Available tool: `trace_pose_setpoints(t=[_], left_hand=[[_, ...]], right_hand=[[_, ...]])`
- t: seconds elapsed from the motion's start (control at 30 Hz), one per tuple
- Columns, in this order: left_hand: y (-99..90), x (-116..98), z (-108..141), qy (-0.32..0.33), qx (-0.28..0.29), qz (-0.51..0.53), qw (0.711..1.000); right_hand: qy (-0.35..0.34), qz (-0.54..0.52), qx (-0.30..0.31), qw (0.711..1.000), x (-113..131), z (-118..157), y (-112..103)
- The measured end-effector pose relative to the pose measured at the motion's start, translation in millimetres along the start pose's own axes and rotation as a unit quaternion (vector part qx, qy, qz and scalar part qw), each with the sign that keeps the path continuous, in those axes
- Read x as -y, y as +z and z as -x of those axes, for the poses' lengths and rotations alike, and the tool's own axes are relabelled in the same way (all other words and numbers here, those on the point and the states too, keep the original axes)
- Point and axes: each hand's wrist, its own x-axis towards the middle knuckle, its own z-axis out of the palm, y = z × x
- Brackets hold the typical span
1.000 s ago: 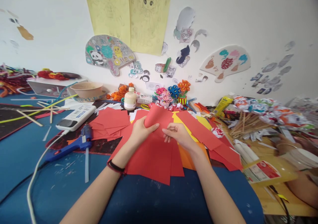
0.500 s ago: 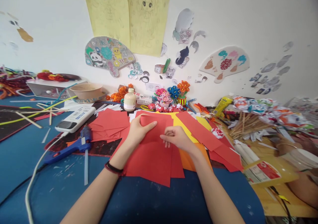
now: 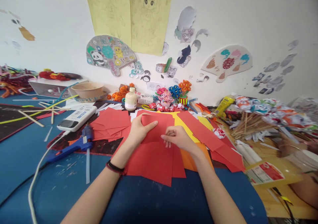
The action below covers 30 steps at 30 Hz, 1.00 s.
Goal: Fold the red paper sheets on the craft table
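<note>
A red paper sheet [image 3: 157,132] is gripped at its left side by my left hand [image 3: 139,130], thumb lying across the front and fingers hidden behind. Its upper edge bends over near the thumb. At the sheet's right side is my right hand [image 3: 176,138], fingers curled in and thumb pointing left. Whether those fingers pinch the paper is unclear, red being behind them too. Below both hands lie larger red sheets [image 3: 151,162], overlapping each other. An orange sheet [image 3: 190,159] and a yellow sheet [image 3: 184,128] show from under them on the right.
Left of the sheets are cut red cards [image 3: 111,121], a blue glue gun [image 3: 80,142] and a white power bank [image 3: 77,119]. A glue bottle [image 3: 131,99] stands behind. To the right are red strips [image 3: 218,141], a yellowish bottle [image 3: 275,171] and another person's arm [image 3: 306,188].
Both hands keep nearly the same pose on the red paper. The whole view has shifted slightly, with things appearing a little further right.
</note>
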Motion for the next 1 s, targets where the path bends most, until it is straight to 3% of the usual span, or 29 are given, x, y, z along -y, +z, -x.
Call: trace_pose_setpoints(t=[1.0], left_hand=[[1.7,-4.1,2.1,-0.032,-0.026,-0.047,0.998]], right_hand=[[0.010,0.002,0.015,1.000,3.2,2.6,0.0]])
